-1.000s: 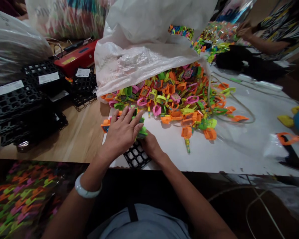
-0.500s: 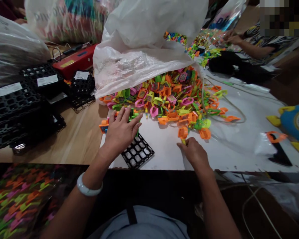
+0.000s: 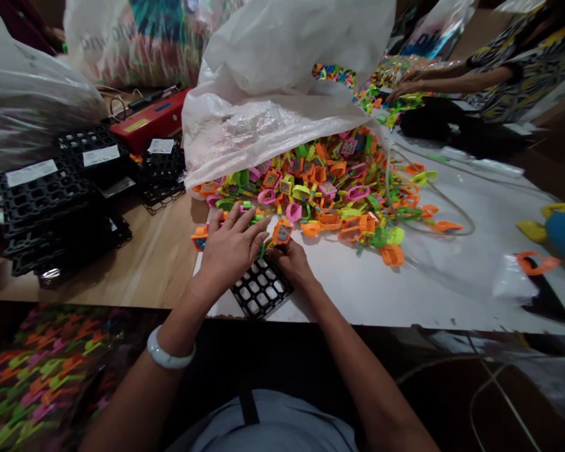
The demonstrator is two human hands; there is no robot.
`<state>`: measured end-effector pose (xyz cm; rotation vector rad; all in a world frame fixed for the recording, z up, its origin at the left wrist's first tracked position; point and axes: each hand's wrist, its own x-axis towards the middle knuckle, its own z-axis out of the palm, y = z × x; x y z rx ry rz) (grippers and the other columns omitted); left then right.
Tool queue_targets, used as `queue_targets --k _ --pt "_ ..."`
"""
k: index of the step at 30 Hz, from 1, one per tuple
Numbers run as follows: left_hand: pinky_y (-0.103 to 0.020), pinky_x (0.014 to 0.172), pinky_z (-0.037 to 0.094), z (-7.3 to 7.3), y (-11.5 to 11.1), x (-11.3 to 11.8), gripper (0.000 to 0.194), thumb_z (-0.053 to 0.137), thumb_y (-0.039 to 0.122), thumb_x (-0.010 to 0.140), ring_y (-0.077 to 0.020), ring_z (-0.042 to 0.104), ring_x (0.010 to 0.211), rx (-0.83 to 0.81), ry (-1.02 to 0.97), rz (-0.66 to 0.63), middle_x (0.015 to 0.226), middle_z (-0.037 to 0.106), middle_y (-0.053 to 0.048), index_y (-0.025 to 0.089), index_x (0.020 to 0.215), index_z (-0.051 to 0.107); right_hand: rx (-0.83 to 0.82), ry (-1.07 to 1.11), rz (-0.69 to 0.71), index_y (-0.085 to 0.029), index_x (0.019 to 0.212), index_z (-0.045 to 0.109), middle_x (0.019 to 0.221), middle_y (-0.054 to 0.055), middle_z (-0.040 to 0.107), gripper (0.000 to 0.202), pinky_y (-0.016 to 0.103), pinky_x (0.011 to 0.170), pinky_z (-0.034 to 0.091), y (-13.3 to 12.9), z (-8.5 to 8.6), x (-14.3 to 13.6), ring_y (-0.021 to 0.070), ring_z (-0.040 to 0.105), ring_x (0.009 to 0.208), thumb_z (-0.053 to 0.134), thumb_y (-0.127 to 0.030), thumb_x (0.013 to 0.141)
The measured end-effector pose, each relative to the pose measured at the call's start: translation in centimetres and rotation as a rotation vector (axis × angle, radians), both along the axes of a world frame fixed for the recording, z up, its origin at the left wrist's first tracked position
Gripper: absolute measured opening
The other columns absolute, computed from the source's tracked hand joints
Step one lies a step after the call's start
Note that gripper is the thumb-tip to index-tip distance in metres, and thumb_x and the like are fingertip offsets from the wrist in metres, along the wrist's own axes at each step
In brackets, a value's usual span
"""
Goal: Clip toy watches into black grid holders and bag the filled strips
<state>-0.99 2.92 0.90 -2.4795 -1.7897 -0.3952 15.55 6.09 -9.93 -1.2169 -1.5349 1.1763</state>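
Note:
My right hand (image 3: 294, 263) pinches an orange toy watch (image 3: 282, 231) with a picture on its face, close above the far right side of a black grid tray (image 3: 258, 294). My left hand (image 3: 230, 249) lies palm down with fingers apart over the tray's far part, on bright toy pieces that it mostly covers. An orange and blue piece (image 3: 199, 238) shows left of that hand. The tray's near cells have nothing in them. Beyond both hands spreads a heap of mixed toy watches (image 3: 329, 188) in orange, green, pink and yellow.
A large white plastic bag (image 3: 263, 125) opens over the heap. Black trays (image 3: 42, 201) are stacked at left, near a red device (image 3: 153, 116). A thin cable (image 3: 471, 220) loops on the right. Another person's hands (image 3: 409, 85) are over toys at the far right.
My right hand has moved left from the heap's edge to the tray, bringing the orange toy watch with it. My left hand stays in place. The other person's arms have shifted left.

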Motion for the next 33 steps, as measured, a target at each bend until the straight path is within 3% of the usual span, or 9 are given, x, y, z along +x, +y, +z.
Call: queue_targets --k 6,11,15,17,20,22,24,30,33 --pt "-0.06 0.116 0.028 0.1 0.0 0.1 0.048 0.032 0.044 0.105 -0.0373 0.038 0.146 -0.003 -0.007 0.01 0.154 0.048 -0.008 0.031 0.149 0.046 0.303 -0.133 0.121 -0.021 0.105 0.067 0.103 0.005 0.073 0.024 0.034 0.084 0.053 -0.8 0.0 0.1 0.0214 0.066 0.092 0.051 -0.027 0.087" --pt "-0.07 0.112 0.028 0.7 -0.1 0.2 0.053 0.045 0.053 0.1 -0.0449 0.033 0.146 -0.03 0.036 -0.056 0.161 0.036 -0.01 0.038 0.15 0.042 0.306 -0.216 0.079 -0.022 0.107 0.066 0.101 0.005 0.073 0.023 0.033 0.082 0.053 -1.2 -0.3 -0.8 0.0215 0.066 0.091 0.049 -0.026 0.091" --pt "-0.072 0.111 0.026 0.9 -0.1 -0.1 0.045 0.045 0.053 0.1 -0.0464 0.03 0.146 -0.056 0.048 -0.107 0.161 0.038 -0.006 0.04 0.141 0.056 0.27 -0.231 0.121 -0.021 0.1 0.067 0.093 0.004 0.073 0.018 0.032 0.075 0.053 -0.7 0.0 0.9 0.0209 0.065 0.082 0.054 -0.026 0.088" --pt "-0.071 0.112 0.027 0.9 0.0 -0.1 0.043 0.043 0.053 0.1 -0.045 0.031 0.147 -0.062 0.051 -0.099 0.16 0.04 -0.006 0.038 0.137 0.06 0.319 -0.268 0.022 -0.02 0.102 0.068 0.096 0.006 0.071 0.022 0.034 0.079 0.053 0.2 0.4 3.3 0.0208 0.064 0.085 0.052 -0.023 0.088" --pt "-0.071 0.112 0.026 0.8 0.6 0.0 0.044 0.043 0.053 0.1 -0.0441 0.031 0.147 -0.067 0.059 -0.072 0.16 0.04 -0.006 0.038 0.138 0.058 0.403 -0.526 -0.293 -0.018 0.102 0.069 0.103 0.01 0.067 0.027 0.04 0.089 0.049 2.2 1.1 7.6 0.0245 0.06 0.097 0.049 -0.015 0.086" --pt "-0.072 0.112 0.026 0.8 1.3 0.3 0.045 0.042 0.053 0.101 -0.045 0.03 0.147 -0.067 0.066 -0.044 0.16 0.038 -0.006 0.038 0.141 0.056 0.382 -0.729 -0.349 -0.017 0.095 0.07 0.098 0.011 0.064 0.024 0.041 0.089 0.047 3.4 1.1 9.7 0.0263 0.057 0.096 0.051 -0.012 0.082" --pt "-0.073 0.111 0.025 0.9 1.8 0.4 0.046 0.042 0.054 0.101 -0.0456 0.03 0.147 -0.079 0.071 -0.025 0.161 0.037 -0.006 0.038 0.143 0.054 0.356 -0.821 -0.306 -0.017 0.092 0.07 0.093 0.011 0.061 0.023 0.04 0.085 0.047 4.1 0.9 10.5 0.0256 0.055 0.092 0.05 -0.011 0.083" --pt "-0.072 0.118 0.008 1.1 0.9 -1.1 0.053 0.036 0.053 0.103 -0.0379 0.021 0.152 -0.029 0.047 0.002 0.163 0.032 -0.009 0.035 0.152 0.04 0.385 -0.672 -0.174 -0.019 0.092 0.07 0.096 0.01 0.059 0.019 0.04 0.083 0.048 3.2 0.9 10.0 0.0259 0.056 0.092 0.054 -0.023 0.083" --pt "-0.066 0.12 0.01 0.6 0.1 -2.4 0.052 0.028 0.049 0.105 -0.0344 0.019 0.154 -0.037 0.043 0.027 0.163 0.032 -0.009 0.033 0.153 0.039 0.251 -0.422 -0.185 -0.021 0.095 0.062 0.095 0.008 0.063 0.018 0.037 0.077 0.05 1.2 1.8 8.6 0.0213 0.059 0.08 0.052 -0.034 0.09"
